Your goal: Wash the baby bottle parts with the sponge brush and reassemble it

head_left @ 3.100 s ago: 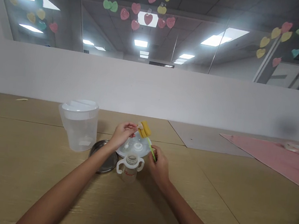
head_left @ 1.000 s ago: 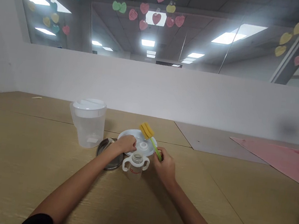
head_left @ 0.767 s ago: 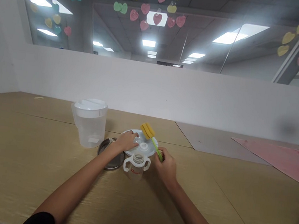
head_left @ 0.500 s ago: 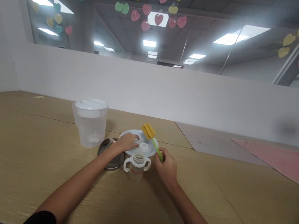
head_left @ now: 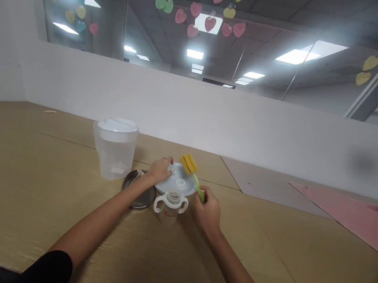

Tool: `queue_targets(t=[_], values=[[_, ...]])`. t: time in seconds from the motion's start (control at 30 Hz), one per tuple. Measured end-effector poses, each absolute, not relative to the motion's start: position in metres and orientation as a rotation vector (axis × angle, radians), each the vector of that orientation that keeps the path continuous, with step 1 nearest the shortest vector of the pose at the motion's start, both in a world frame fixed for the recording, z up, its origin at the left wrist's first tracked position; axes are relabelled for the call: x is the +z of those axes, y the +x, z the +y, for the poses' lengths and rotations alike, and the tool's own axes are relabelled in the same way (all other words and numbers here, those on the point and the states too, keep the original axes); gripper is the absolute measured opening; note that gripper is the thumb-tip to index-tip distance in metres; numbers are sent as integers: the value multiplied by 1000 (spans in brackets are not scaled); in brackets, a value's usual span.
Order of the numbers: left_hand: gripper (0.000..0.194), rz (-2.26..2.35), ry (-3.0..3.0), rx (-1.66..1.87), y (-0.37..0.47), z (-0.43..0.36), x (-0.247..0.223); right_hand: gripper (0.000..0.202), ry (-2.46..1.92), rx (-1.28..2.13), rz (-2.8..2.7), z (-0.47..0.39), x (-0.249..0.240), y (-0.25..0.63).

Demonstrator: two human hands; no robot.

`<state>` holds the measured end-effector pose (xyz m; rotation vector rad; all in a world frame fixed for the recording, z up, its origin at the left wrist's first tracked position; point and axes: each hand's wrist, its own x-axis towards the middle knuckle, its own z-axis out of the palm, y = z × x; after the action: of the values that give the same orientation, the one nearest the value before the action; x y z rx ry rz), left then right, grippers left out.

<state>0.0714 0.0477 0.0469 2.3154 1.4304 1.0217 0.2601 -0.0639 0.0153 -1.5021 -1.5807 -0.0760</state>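
Observation:
My right hand (head_left: pixel 209 208) is closed around the green handle of a sponge brush (head_left: pixel 189 164), its yellow sponge head raised above the white plate's right side. At the left part of the white plate (head_left: pixel 188 192) is my left hand (head_left: pixel 160 170), thumb and forefinger apart, partly covering the rim; whether it touches the plate I cannot tell. A white ring (head_left: pixel 180 184) lies on the plate. In front stands an uncapped clear baby bottle (head_left: pixel 169 210) with two white handles. Left of it, partly under my left forearm, a dark round metal tray (head_left: pixel 143 200) holds a small clear item.
A lidded translucent pitcher (head_left: pixel 116 155) stands behind the tray, to the left. On the right lie a grey sheet (head_left: pixel 266 185) and a pink mat (head_left: pixel 345 213). A white wall with a window above it runs along the back of the table.
My left hand has moved back and left across the plate toward its far left rim. My right hand still holds the sponge brush in nearly the same pose. The view has tilted slightly.

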Motion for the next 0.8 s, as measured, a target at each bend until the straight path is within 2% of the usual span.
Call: queue_targets(t=[0.17,0.37,0.57,0.8], values=[[28,1257,2208,1221,53,47,82,42,-1463,-80,-1580,-67,17,258],[24,727,1913,1320,43,23,113,38,-1346,-166,-1629,-68,12,258],[34,669,1883,1284,46,5,124,35,-1170,-331,-1721,-63,2,263],[41,791,2190,1088,53,-9,118,37,-1161,-444,-1880,-59,0,268]])
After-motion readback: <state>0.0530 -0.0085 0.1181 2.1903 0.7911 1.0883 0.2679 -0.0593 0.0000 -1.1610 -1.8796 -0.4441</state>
